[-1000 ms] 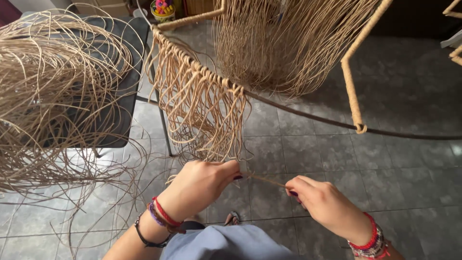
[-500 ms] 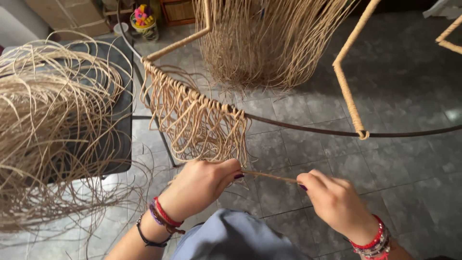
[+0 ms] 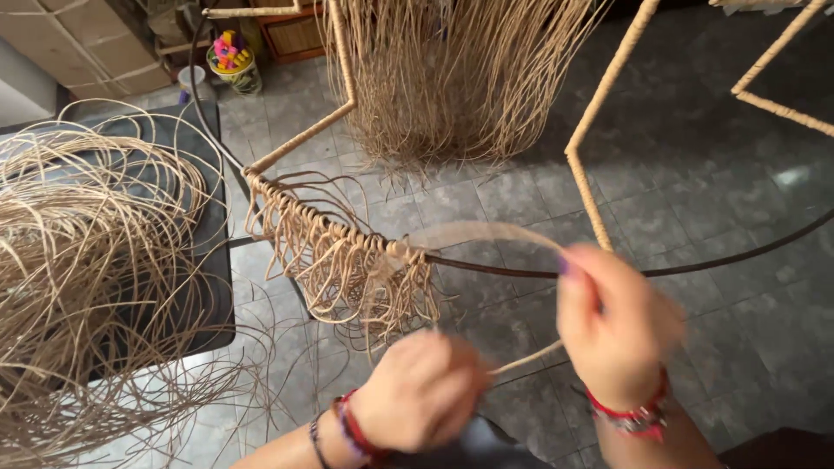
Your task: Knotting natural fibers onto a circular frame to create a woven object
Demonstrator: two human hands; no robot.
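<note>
Standing over a dark metal hoop (image 3: 695,260), a person works a single tan cane strand (image 3: 486,233) with both bare hands, which show blurred. Their left hand (image 3: 423,391) is low near the bottom edge, curled into a loose fist, and the strand seems to run out of it; the blur hides exactly how the fingers sit. Their right hand (image 3: 612,321) is raised higher, just in front of the hoop, fingers closed around the same strand, which arcs up and over to the hoop's wrapped section. That section carries a row of knotted tan loops (image 3: 347,260) hanging down like a fringe. Red and beaded bracelets (image 3: 630,415) circle the right wrist. To the left, a big tangle of loose cane (image 3: 78,287) lies heaped on a dark table (image 3: 213,287). Behind the hoop hangs a thick curtain of strands (image 3: 452,78) above a grey tiled floor (image 3: 738,347).
</note>
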